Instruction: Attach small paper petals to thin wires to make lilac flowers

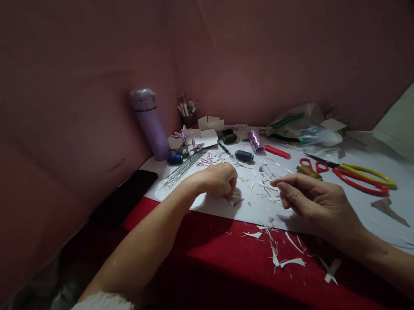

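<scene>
My left hand [220, 179] is closed, its fingers bent down onto a small pale scrap [234, 198] on the white sheet [212, 204]; what its fingertips grip, if anything, is hidden. To the right, my right hand [313, 203] is raised a little over the sheet, thumb and forefinger pinched together. Thin strands show close to those fingertips, but what lies in the pinch is too small to make out. White paper clippings [270, 190] lie between the two hands. A bundle of thin wires [182, 170] rests behind my left forearm.
Scissors with red and yellow handles [365, 178] lie right of my right hand. Behind are thread spools [244, 156], a red cutter [277, 151], green-handled pliers [286, 139] and a purple bottle [152, 131]. A black phone [132, 187] sits left. Clippings litter the red cloth [218, 257].
</scene>
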Tool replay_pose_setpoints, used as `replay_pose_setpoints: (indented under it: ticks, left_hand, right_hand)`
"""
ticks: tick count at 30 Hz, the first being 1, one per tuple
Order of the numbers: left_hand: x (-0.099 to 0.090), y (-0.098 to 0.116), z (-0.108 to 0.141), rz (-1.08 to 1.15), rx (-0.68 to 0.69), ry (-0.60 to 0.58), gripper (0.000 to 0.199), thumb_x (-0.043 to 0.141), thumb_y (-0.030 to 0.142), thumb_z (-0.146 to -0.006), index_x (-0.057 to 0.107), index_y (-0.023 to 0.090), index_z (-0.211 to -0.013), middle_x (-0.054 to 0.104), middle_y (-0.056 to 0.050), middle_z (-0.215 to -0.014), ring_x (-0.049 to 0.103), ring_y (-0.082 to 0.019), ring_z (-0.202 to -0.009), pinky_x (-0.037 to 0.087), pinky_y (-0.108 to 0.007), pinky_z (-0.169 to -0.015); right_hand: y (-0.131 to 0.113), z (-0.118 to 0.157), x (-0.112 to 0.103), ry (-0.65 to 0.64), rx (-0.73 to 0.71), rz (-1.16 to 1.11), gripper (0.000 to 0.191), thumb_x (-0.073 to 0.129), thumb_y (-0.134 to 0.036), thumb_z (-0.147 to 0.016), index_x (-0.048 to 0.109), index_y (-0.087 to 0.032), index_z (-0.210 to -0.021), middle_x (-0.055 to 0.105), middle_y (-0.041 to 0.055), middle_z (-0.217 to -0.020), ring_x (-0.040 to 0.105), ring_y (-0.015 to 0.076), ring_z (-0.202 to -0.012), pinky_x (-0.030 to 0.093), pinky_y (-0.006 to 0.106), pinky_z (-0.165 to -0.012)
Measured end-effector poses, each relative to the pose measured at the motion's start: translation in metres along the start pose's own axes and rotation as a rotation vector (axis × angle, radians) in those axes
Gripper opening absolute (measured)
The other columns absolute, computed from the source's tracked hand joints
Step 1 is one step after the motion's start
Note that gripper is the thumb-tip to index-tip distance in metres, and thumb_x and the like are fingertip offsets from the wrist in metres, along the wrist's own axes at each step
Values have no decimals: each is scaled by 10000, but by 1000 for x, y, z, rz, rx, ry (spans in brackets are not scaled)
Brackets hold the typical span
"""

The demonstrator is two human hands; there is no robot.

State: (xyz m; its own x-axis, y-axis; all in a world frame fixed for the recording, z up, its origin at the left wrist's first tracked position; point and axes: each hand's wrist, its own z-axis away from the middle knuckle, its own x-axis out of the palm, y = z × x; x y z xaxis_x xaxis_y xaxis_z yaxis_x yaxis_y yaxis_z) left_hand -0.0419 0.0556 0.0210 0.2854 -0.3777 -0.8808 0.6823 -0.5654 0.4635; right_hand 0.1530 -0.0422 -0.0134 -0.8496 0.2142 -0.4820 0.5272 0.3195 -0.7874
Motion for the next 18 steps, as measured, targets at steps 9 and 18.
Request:
replay_pose_setpoints:
  ticks: [9,18]
  left_hand:
    - [-4,0,2,-9,74,59,162,539,-2,-553,567,157,-566,547,-10,-587,447,-112,-560,279,-210,-491]
    - [3,1,-7,594,124,29,83,569,68,-655,532,138,-629,556,1,-559,513,-84,-523,375,-205,-498]
  right_hand:
    - [2,0,0,3,16,2,212,535,-384,-849,641,-203,-818,540,-10,-570,504,128,-519,387,249,-477]
    - [-1,-4,0,-67,154,-69,278,554,-438,-827,653,-180,-800,533,-18,-519,458,106,-455,333,236,-416]
